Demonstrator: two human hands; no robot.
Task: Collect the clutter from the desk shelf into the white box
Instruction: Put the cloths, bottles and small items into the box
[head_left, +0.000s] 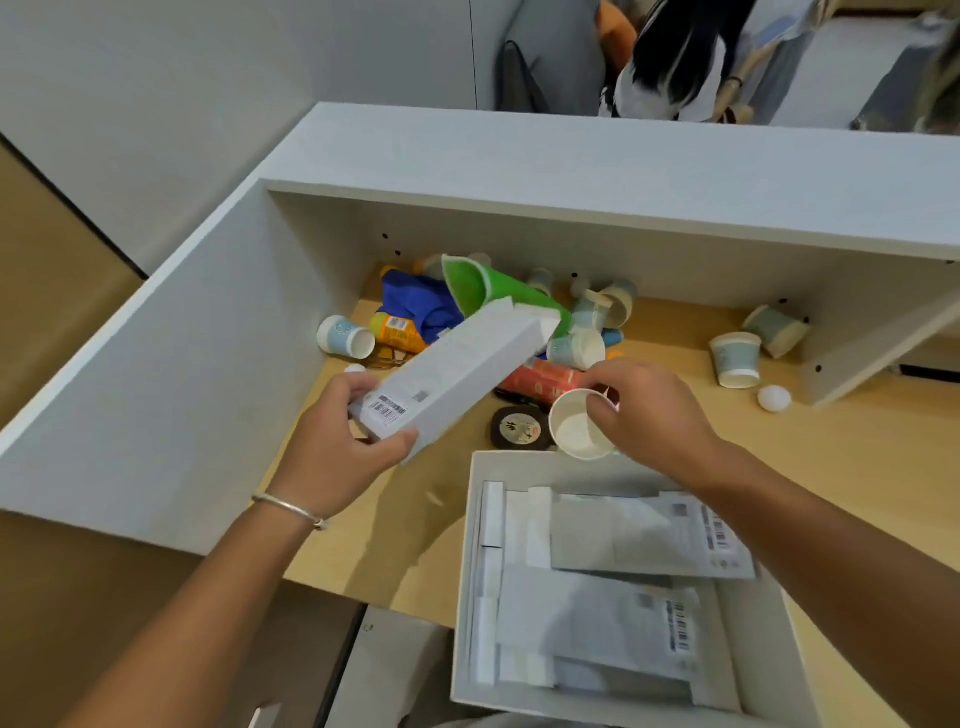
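Observation:
My left hand grips the near end of a long white carton with a barcode label, held tilted above the wooden shelf. My right hand pinches the rim of a white paper cup, just past the far edge of the white box. The box sits at the front of the desk and holds several flat white cartons with barcodes. Behind the hands lies a pile: a green pouch, blue cloth, an orange packet, a red packet and several paper cups.
A black round disc lies beside the held cup. Two paper cups and a white ball lie at the right, near the shelf's divider panel. The white side wall stands left. A person is beyond the partition.

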